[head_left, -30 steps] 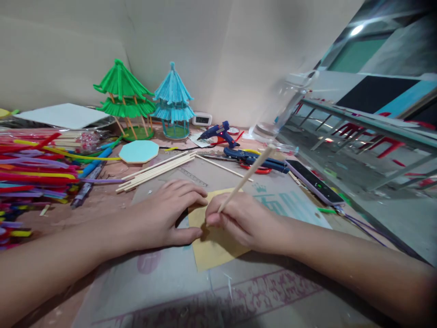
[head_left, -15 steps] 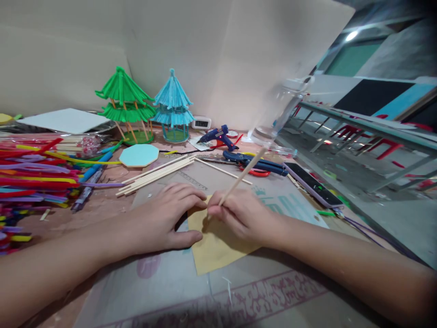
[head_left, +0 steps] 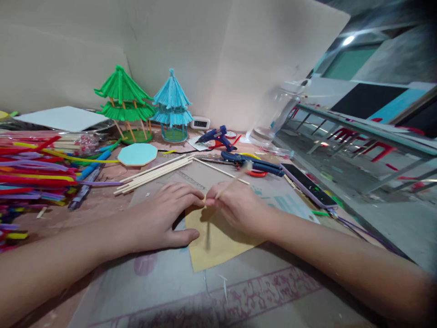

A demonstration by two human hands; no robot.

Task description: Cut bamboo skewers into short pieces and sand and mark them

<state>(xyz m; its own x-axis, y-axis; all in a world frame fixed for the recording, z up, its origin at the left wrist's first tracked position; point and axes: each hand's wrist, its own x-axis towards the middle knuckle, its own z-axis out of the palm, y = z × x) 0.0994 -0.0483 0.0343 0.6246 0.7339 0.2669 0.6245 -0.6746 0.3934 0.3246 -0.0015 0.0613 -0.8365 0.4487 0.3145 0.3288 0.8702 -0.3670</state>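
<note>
My left hand (head_left: 160,218) lies flat, fingers spread, pressing down a yellow sheet of paper (head_left: 218,248) on the table. My right hand (head_left: 239,207) is closed in a pinch on a thin wooden stick (head_left: 232,182), which is smeared by motion and slants up to the right. Its tip meets the paper's upper edge, right by my left fingertips.
A bundle of wooden sticks (head_left: 153,173) and a ruler lie just beyond the hands. Pipe cleaners (head_left: 34,173) pile at left. Green (head_left: 124,105) and blue (head_left: 172,107) model pavilions stand at the back. A glue gun (head_left: 216,135), pliers (head_left: 252,161) and a phone (head_left: 307,184) lie to the right.
My right hand has slid the stick up the paper from its middle to its upper edge, and the stick has tipped lower. My left hand stays put on the paper.
</note>
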